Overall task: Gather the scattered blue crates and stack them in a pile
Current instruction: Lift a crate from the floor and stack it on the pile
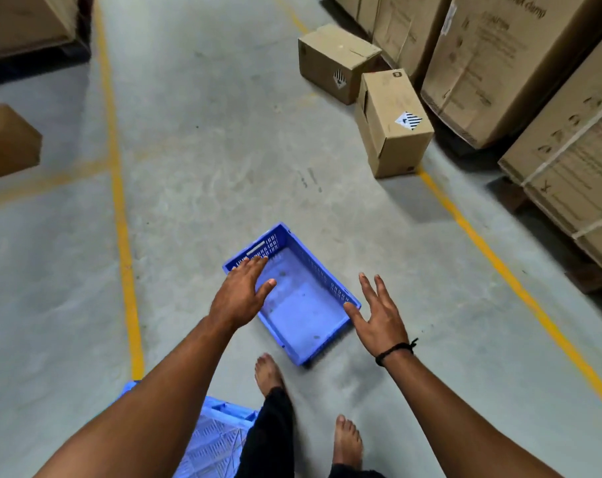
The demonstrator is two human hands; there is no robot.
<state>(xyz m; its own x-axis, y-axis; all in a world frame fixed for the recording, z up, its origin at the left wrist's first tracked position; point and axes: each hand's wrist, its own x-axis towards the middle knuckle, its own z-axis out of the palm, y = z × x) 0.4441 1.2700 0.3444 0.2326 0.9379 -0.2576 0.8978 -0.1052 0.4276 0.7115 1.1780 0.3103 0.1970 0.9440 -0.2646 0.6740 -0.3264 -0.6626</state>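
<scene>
Reaching down with both hands spread open and empty, a person frames a blue crate (294, 293) on the floor, its long axis running 11 to 5 o'clock; left hand (241, 293) overlaps its 10 o'clock rim, right hand (378, 317) beside its 3 o'clock corner.

Dim, even overhead light leaves soft shadows. Cartons (547, 63) at two o'clock bow with wide-angle distortion. Edges look smeared and soft.

Black-white striped diamond labels on small cartons (394, 124); other print illegible.
</scene>
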